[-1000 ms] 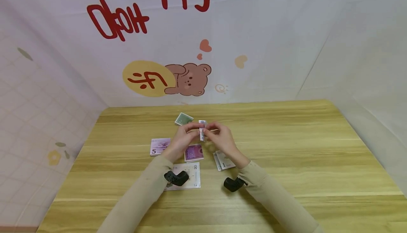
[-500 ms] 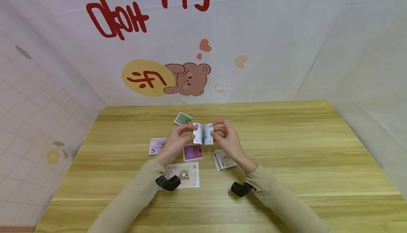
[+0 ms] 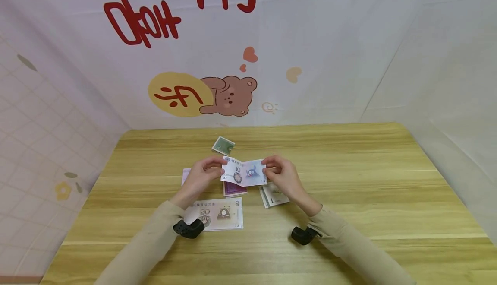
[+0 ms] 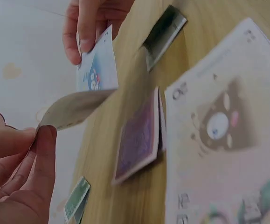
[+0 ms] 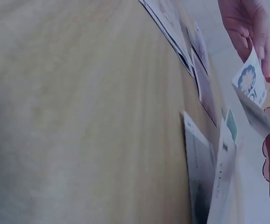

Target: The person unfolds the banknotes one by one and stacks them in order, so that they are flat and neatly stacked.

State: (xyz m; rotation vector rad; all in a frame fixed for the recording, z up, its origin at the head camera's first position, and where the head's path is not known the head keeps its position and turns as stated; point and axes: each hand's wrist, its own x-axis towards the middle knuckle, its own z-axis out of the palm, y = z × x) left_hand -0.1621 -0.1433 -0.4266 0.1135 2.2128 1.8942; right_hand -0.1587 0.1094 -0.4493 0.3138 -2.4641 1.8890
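Held above the table is a play-money banknote point(image 3: 243, 172) marked 10, pale with a blue cartoon figure, creased at its middle. My left hand point(image 3: 201, 176) pinches its left end between thumb and fingers. At the other end, my right hand point(image 3: 282, 176) pinches the edge the same way. In the left wrist view the banknote point(image 4: 97, 70) bends between both hands. Below it lies a folded purple note point(image 3: 234, 189), partly covered by it in the head view. Close under my right hand are folded notes marked 1 point(image 3: 273, 195).
Larger notes marked 20 point(image 3: 223, 213) lie flat nearer the front, left of the middle. A small folded green note point(image 3: 223, 145) sits farther back. Another pale purple note point(image 3: 185, 175) is mostly hidden behind my left hand. A printed cloth point(image 3: 310, 39) hangs behind the wooden table point(image 3: 349, 181).
The 10 banknote has gone from folded narrow to spread nearly flat, its printed face now showing. My hands have moved apart, left hand leftward and right hand rightward, each keeping its end.
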